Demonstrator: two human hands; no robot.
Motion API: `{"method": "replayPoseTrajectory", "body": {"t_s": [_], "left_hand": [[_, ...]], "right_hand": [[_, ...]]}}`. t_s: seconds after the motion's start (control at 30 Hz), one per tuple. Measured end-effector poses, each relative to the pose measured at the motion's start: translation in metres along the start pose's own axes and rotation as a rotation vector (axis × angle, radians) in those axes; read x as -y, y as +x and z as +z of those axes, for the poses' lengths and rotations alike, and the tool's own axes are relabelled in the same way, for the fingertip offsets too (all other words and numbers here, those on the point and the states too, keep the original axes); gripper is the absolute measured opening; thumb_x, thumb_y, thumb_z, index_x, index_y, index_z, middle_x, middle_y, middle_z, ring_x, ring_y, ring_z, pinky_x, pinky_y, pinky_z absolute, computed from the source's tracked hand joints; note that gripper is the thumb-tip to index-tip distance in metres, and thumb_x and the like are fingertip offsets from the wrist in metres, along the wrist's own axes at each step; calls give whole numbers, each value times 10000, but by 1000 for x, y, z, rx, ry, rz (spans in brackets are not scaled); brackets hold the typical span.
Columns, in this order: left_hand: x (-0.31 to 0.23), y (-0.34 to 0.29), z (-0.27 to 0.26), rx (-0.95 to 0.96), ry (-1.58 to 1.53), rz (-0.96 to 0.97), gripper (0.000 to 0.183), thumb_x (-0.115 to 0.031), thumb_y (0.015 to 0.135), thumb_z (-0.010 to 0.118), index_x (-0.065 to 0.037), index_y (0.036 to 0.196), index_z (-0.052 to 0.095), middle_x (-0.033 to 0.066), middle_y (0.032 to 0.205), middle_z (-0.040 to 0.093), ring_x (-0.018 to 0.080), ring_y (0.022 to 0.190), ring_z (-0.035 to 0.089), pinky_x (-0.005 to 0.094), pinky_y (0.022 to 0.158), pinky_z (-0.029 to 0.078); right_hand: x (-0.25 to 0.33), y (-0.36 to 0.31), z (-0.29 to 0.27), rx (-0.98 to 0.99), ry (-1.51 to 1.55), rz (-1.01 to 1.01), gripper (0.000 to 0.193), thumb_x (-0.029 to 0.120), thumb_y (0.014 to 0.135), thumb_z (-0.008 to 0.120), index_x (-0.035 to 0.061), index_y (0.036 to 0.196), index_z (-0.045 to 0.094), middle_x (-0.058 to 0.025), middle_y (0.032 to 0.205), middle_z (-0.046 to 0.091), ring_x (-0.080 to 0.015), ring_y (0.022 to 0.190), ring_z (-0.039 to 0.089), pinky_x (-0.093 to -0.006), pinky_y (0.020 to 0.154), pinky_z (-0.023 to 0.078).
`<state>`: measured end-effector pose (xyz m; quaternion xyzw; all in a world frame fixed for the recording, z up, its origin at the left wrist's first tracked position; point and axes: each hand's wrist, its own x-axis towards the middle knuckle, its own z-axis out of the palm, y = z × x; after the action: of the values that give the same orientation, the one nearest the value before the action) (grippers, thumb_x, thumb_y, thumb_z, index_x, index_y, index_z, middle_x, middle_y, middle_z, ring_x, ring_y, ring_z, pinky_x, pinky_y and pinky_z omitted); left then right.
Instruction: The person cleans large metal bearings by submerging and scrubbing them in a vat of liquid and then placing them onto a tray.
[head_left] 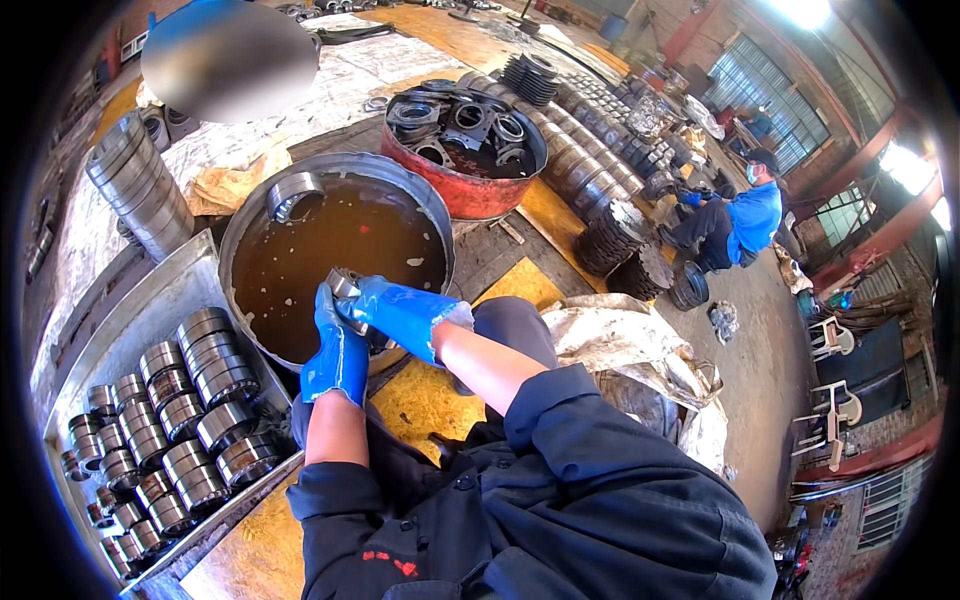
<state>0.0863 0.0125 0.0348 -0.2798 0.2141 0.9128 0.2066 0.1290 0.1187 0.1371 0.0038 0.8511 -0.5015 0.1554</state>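
Both my hands wear long blue rubber gloves and meet over the near part of a round metal tub [447,235] of murky brown liquid. My left hand [337,343] is closed around a small shiny metal ring [343,283], mostly covered by the gloves. From the other side my right hand [385,303] grips the same piece. A larger steel ring [292,194] rests at the tub's far left, inside the rim. Beside the tub on the left, a metal tray [122,322] holds rows of stacked bearing rings [213,362] in several sizes.
A red tub [462,196] full of dark flanged parts stands behind. Tall ring stacks rise at left [140,185] and right [610,237]. A crumpled pale sack [625,340] lies by my right side. A seated person in blue [750,215] works farther right.
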Motion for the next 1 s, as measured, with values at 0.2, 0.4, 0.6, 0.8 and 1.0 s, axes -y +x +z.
{"method": "replayPoseTrajectory", "body": {"t_s": [0.2, 0.4, 0.6, 0.8, 1.0], "left_hand": [[-4, 13, -8, -5, 9, 34, 493, -552, 973, 585, -137, 1219, 687, 136, 1111, 718, 319, 938, 696, 511, 838, 592], [0, 5, 0, -7, -7, -15, 502, -554, 961, 587, -136, 1223, 677, 142, 1130, 715, 350, 974, 691, 530, 880, 576], [-2, 13, -4, 20, -8, 28, 477, -531, 964, 596, -133, 1214, 679, 139, 1109, 717, 348, 953, 692, 531, 869, 577], [-1, 12, -5, -20, -14, 14, 499, -546, 963, 585, -129, 1223, 673, 146, 1128, 712, 347, 967, 690, 530, 881, 574], [-3, 9, -5, 28, -21, 15, 528, -572, 969, 556, -133, 1241, 665, 153, 1155, 709, 352, 992, 689, 537, 911, 563]], "right_hand": [[13, -21, 1, -27, 80, -80, 409, 399, 933, 665, 102, 1211, 702, -150, 994, 747, -246, 886, 714, -371, 773, 541], [32, -39, -6, -54, 114, -77, 417, 407, 945, 647, 101, 1226, 685, -121, 976, 743, -217, 844, 703, -332, 734, 532], [31, -31, -8, -11, 89, 1, 454, 430, 963, 611, 82, 1251, 659, -123, 1023, 735, -196, 878, 692, -315, 740, 526], [28, -33, -6, 17, 97, -40, 471, 453, 974, 583, 94, 1271, 648, -127, 1048, 734, -194, 891, 691, -325, 743, 527], [48, -45, -8, -46, 137, 13, 368, 340, 909, 680, 116, 1199, 716, -185, 1080, 744, -304, 1022, 725, -405, 863, 552]]}}
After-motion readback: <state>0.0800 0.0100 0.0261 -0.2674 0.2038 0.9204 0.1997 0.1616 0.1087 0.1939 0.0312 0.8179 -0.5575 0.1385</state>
